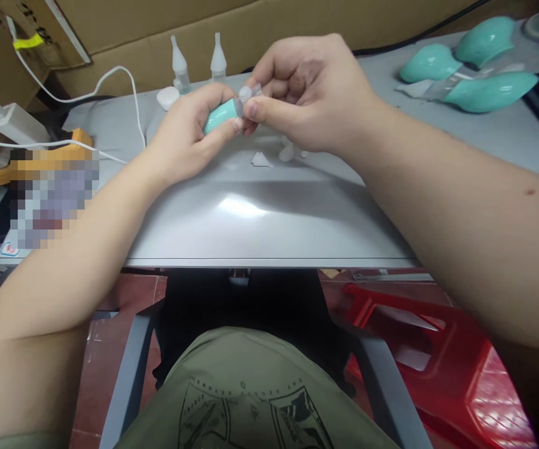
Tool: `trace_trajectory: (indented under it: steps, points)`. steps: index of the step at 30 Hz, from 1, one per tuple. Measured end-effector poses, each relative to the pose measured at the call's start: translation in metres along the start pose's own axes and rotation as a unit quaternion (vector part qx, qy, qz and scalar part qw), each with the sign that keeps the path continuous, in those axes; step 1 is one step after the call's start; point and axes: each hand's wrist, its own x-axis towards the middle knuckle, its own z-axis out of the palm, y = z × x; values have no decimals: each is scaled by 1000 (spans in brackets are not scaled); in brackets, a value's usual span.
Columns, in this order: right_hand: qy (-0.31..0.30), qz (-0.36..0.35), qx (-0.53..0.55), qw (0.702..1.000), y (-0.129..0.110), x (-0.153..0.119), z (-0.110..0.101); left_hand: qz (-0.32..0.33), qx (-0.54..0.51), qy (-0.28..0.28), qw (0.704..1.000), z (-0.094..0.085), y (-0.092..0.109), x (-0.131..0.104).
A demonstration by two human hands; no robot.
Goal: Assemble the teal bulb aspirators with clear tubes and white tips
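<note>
My left hand [194,128] is wrapped round a glossy teal squeeze bulb [221,116], whose clear neck points up and right. At that neck my right hand [316,93] pinches a small clear plastic fitting [245,95] between thumb and fingers. The fingers partly hide where fitting and bulb meet, so I cannot tell how they are joined. Behind my left hand stand two upright pointed nozzles, the left nozzle [179,59] and the right nozzle [219,57], both translucent white. A round white piece [167,98] lies beside them.
Several teal bulbs with clear necks [488,90] lie at the back right of the grey table [194,231]. Small white scraps [261,160] and translucent pieces [286,149] lie below my hands. At left are a white charger [20,123], cables and an orange object [80,140]. Cardboard [157,37] stands behind.
</note>
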Motion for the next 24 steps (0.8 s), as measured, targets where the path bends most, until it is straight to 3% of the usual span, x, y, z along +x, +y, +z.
trace_trajectory:
  steps: [6, 10, 13, 16, 21, 24]
  points:
    - [-31, -11, -133, 991, -14, 0, -17, -18, 59, -6, 998, -11, 1, 4]
    - [-88, -18, -281, 955, -22, -4, -33, -49, 82, -54, 994, -30, 3, 5]
    - [-162, -43, -335, 927, -10, -5, -37, -43, 78, -68, 994, -36, 0, 4]
    - [-203, -64, -377, 901, 9, -1, -35, -23, 79, -38, 996, -32, -9, 4]
    - [-228, -21, -382, 896, 15, 5, -30, -29, 81, -86, 993, -26, -14, 0]
    - [-165, -39, -382, 909, -4, 1, -32, -43, 69, -85, 993, -27, -10, 0]
